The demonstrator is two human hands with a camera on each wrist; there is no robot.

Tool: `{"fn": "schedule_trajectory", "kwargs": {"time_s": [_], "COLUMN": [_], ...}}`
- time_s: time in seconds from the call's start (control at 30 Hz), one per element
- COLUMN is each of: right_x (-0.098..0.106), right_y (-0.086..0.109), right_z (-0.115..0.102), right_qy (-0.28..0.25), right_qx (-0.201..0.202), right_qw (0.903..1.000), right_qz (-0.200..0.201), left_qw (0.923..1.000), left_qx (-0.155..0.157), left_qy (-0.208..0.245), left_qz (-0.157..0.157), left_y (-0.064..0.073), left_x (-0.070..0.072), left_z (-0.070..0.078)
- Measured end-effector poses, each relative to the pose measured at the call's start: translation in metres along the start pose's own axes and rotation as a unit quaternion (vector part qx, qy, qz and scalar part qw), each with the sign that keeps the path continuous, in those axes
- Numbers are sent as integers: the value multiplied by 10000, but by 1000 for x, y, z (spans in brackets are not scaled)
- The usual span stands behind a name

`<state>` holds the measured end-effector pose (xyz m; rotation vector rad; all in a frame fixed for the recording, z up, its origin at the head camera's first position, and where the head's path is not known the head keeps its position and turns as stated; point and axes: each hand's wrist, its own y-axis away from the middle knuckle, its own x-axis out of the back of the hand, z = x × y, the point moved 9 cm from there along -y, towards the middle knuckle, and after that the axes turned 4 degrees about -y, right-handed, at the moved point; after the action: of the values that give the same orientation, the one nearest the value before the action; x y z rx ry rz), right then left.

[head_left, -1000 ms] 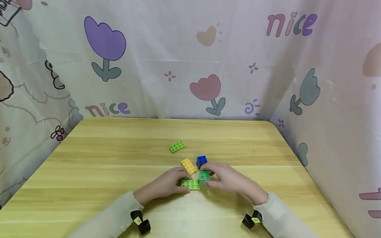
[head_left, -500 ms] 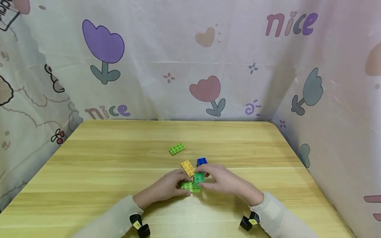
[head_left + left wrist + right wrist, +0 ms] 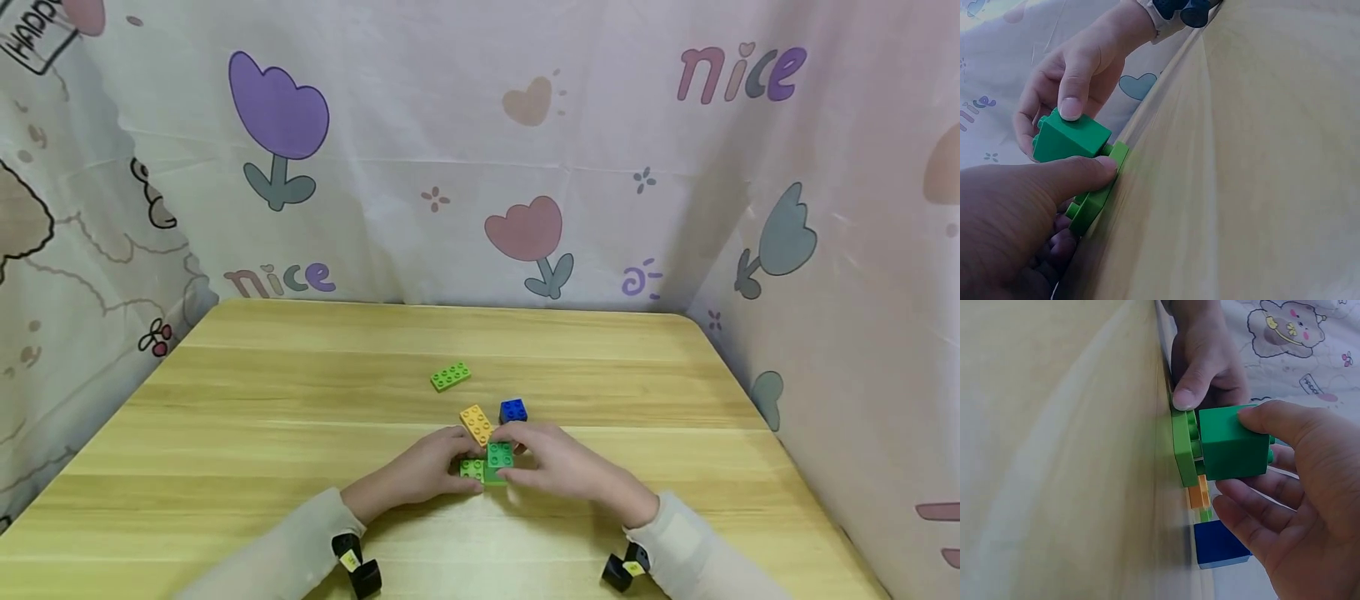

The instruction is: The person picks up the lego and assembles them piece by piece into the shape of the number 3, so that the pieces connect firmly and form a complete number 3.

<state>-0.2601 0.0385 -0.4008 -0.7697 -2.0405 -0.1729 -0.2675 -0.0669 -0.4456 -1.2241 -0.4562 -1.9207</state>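
My left hand [image 3: 425,463] holds a flat light green toy brick [image 3: 472,470] by its end on the table, thumb on the near side. In the right wrist view, a tall dark green brick [image 3: 1235,444] stands over the studs of the light green brick [image 3: 1181,444], a thin gap showing between them. My right hand [image 3: 566,460] pinches this dark green brick between thumb and fingers. Just beyond the hands lie a yellow brick [image 3: 476,423] and a blue brick [image 3: 513,410], the blue one partly behind my right fingers.
Another flat light green brick [image 3: 450,377] lies farther back on the wooden table [image 3: 300,367]. A printed cloth [image 3: 405,108] hangs behind the table and along both sides. Each wrist carries a small black camera.
My right hand has brought the dark green brick leftward from beside the light green brick to over its right part. The left hand keeps its hold; the other bricks stay put.
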Motion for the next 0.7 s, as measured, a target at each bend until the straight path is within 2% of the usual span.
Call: {"fn": "schedule_trajectory", "kwargs": {"time_s": [0.23, 0.43, 0.7], "right_x": [-4, -5, -2], "right_y": [0, -2, 0], "right_z": [0, -2, 0], "right_qy": [-22, 187, 284], "right_qx": [-4, 17, -221], "right_qw": [10000, 9998, 9993], "right_qz": [28, 77, -31], "left_qw": [9999, 9999, 9999], "left_qx": [27, 41, 28], "left_qy": [131, 113, 120], "left_qz": [-27, 9, 43], "left_y": [0, 1, 0], "left_x": [-1, -2, 1], "left_z": [-2, -3, 0]}}
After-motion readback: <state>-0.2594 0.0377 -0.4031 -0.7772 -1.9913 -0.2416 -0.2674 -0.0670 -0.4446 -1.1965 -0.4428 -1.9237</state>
